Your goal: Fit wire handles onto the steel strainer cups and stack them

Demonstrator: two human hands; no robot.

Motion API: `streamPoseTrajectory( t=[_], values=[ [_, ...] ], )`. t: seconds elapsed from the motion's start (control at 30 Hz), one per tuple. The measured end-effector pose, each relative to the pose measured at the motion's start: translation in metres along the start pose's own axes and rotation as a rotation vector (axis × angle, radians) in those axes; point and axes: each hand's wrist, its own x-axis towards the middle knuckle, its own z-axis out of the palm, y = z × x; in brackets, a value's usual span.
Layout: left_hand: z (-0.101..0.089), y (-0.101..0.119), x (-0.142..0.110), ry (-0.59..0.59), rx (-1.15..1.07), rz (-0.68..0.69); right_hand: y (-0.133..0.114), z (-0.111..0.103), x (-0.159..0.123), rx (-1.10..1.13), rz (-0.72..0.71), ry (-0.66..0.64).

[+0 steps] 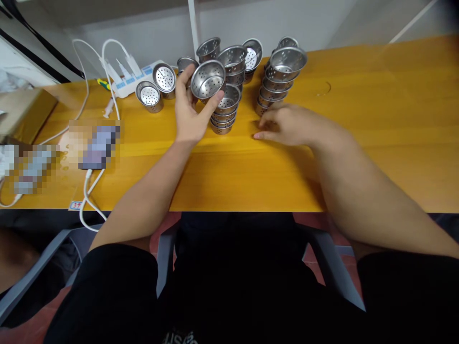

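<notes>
My left hand [190, 114] is closed around a perforated steel strainer cup [208, 79], holding it tilted above a short stack of nested cups [224, 112]. My right hand [287, 125] rests on the yellow table [376, 124] with fingers pressed low at the foot of a taller stack of cups [279, 79]; whether anything is between its fingers is hidden. More cups [234, 57] stand behind the two stacks.
Two loose cups [156, 88] lie at the left next to a white power strip [132, 79] with plugs and white cables [86, 191]. A phone [98, 145] and a cardboard box [21, 112] sit at the far left.
</notes>
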Motion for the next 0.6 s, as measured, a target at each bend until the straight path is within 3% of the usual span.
streamPoseTrajectory(
  t=[0.13,0.27,0.43,0.6],
  values=[
    [0.011,0.008,-0.003,-0.016,-0.018,-0.042,-0.035,0.000,0.000,0.025,0.082,0.171],
    [0.021,0.013,-0.003,-0.064,0.006,-0.045,-0.059,0.012,0.004,0.175,-0.039,0.382],
    [0.021,0.027,-0.001,-0.181,0.049,-0.019,-0.060,0.027,0.011,0.247,-0.156,0.405],
    [0.022,0.022,-0.004,-0.167,0.046,-0.084,-0.061,0.028,0.012,0.273,-0.158,0.424]
  ],
)
